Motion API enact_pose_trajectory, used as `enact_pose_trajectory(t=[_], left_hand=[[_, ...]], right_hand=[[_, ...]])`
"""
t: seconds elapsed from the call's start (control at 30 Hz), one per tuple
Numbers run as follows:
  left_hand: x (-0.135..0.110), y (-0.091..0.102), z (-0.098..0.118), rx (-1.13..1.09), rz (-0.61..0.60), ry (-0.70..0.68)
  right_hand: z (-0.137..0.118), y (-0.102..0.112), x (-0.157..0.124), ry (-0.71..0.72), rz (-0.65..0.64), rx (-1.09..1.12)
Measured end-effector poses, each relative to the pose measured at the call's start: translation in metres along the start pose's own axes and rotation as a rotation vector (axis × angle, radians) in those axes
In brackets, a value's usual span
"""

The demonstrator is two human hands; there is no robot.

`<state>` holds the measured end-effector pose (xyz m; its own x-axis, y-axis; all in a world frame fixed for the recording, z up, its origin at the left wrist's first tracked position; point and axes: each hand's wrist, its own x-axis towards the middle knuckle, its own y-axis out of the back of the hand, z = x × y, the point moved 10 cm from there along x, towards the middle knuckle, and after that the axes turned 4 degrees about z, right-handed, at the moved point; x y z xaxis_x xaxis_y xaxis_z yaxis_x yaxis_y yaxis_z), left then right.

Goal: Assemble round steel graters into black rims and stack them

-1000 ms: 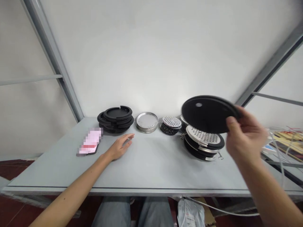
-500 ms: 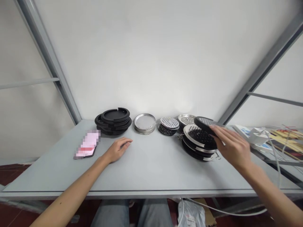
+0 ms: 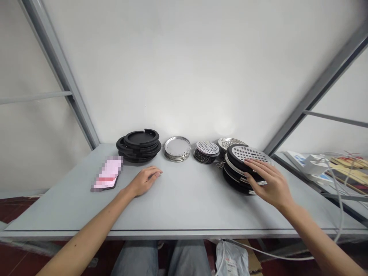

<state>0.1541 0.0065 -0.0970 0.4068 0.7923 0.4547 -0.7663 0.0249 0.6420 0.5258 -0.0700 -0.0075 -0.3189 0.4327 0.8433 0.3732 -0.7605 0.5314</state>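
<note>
On the right, my right hand [image 3: 268,186] has its fingers over the near edge of a black-rimmed perforated disc [image 3: 249,154] and its thumb at the side. That disc lies slightly tilted on top of a stack of similar round pieces [image 3: 233,177] with black and silver rims. My left hand [image 3: 143,182] rests on the table, fingers loosely bent and thumb apart, holding nothing. Closest to it is a stack of black rings [image 3: 139,147]. Shallow silver plates [image 3: 177,146] stand piled at the middle, beside a pile of small perforated metal discs [image 3: 207,149].
Silver perforated trays [image 3: 228,142] sit behind the right stack. A phone [image 3: 107,174] with a blurred screen lies at the left on the grey table [image 3: 184,203]. To the right are a white box [image 3: 316,165] and loose cables. Metal frame posts [image 3: 83,115] flank the table.
My right hand has lowered the black-rimmed perforated disc onto the right stack, moving slightly left and down. My left hand stays in place.
</note>
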Motion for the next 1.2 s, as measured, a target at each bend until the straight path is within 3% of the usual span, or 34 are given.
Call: enact_pose_trajectory(t=[0.13, 0.23, 0.37, 0.47, 0.57, 0.7, 0.8, 1.0, 1.2], left_hand=[[0.000, 0.000, 0.000, 0.009, -0.001, -0.002], [0.000, 0.000, 0.002, 0.034, 0.010, -0.014], [0.001, -0.001, 0.004, 0.084, 0.019, -0.030], [0.001, -0.002, 0.002, 0.107, 0.021, -0.018], [0.001, -0.002, 0.001, 0.114, 0.030, -0.019], [0.002, 0.000, -0.002, 0.118, 0.055, -0.023], [0.002, 0.000, -0.002, 0.136, 0.062, -0.026], [0.002, -0.004, 0.007, 0.172, 0.031, -0.045], [0.003, -0.002, 0.011, 0.184, 0.046, -0.064]], right_hand=[[-0.003, 0.000, 0.001, 0.002, 0.004, -0.028], [-0.013, 0.006, 0.004, 0.007, 0.077, -0.053], [-0.054, 0.004, 0.010, 0.087, 0.181, 0.034], [-0.096, -0.032, 0.020, 0.161, 0.069, 0.233], [-0.122, -0.091, 0.030, 0.148, -0.122, 0.368], [-0.116, -0.166, 0.039, -0.064, -0.302, 0.507], [-0.103, -0.196, 0.036, -0.198, -0.347, 0.526], [-0.085, -0.197, 0.029, -0.322, -0.211, 0.572], [-0.077, -0.204, 0.026, -0.384, -0.237, 0.581]])
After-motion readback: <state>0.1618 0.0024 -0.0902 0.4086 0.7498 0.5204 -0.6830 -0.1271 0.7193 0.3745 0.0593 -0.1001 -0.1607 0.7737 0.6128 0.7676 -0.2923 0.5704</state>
